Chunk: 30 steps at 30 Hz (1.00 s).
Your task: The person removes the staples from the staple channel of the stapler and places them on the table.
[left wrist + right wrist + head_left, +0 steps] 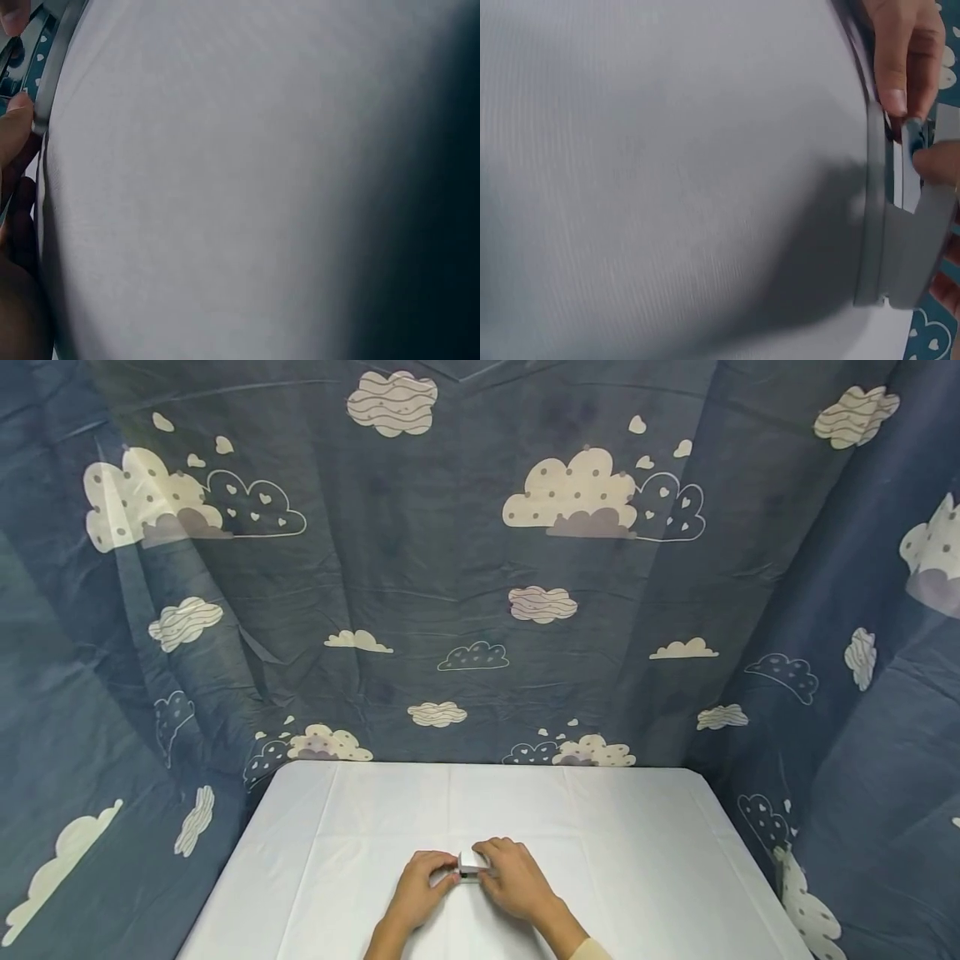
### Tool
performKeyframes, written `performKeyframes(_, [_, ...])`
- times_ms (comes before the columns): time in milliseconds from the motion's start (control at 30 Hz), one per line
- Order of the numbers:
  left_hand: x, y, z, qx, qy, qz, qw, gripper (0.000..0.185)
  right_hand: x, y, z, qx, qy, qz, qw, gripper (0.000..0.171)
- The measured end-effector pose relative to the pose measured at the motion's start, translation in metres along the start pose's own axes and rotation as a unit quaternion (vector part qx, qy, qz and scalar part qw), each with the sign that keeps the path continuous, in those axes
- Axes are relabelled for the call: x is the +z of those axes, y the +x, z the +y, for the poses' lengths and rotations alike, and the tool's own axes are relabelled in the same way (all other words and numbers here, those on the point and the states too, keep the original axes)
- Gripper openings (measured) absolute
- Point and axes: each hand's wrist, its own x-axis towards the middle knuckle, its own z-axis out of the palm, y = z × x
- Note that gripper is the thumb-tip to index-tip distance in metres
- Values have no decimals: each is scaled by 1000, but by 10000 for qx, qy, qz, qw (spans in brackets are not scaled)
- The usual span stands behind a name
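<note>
Item under inspection: a small white object [472,862], handled over the near part of a white table [637,835], about midway between its left and right sides. Its exact kind cannot be established from these views. The left hand [417,888] has its thumb and forefinger bent toward each other at the object's left end, pinching it, with a gap visible between thumb and forefinger behind the fingertips. The right hand [519,878] grips the opposite end, its fingers at the upper far edge and its thumb at the near right side. Neither hand is spread wide; both are closed in on the same piece, just beside each other.

In the head view the upper face of the object is white, with a narrow dark band below it on the near side. The right wrist view shows a pale grey body with a straight edge and a glossy strip set beside the thumb. The left wrist view catches a shiny face mirroring a heart pattern, cut by the frame edge.

A pale yellow sleeve [591,950] shows at the right forearm. Behind the table hangs a dark blue curtain [420,560] printed with clouds and hearts
</note>
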Motion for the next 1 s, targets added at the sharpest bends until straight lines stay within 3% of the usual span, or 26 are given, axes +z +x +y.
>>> performKeyframes(233, [5, 1, 5, 128, 162, 224, 9995, 34, 2, 1, -5, 189, -139, -246, 9994, 37])
performKeyframes(467, [7, 2, 8, -100, 254, 264, 9993, 38, 0, 4, -7, 193, -268, -310, 9990, 38])
performKeyframes(1000, [10, 3, 6, -204, 310, 199, 9991, 36, -13, 4, -5, 141, -374, -4, 9992, 37])
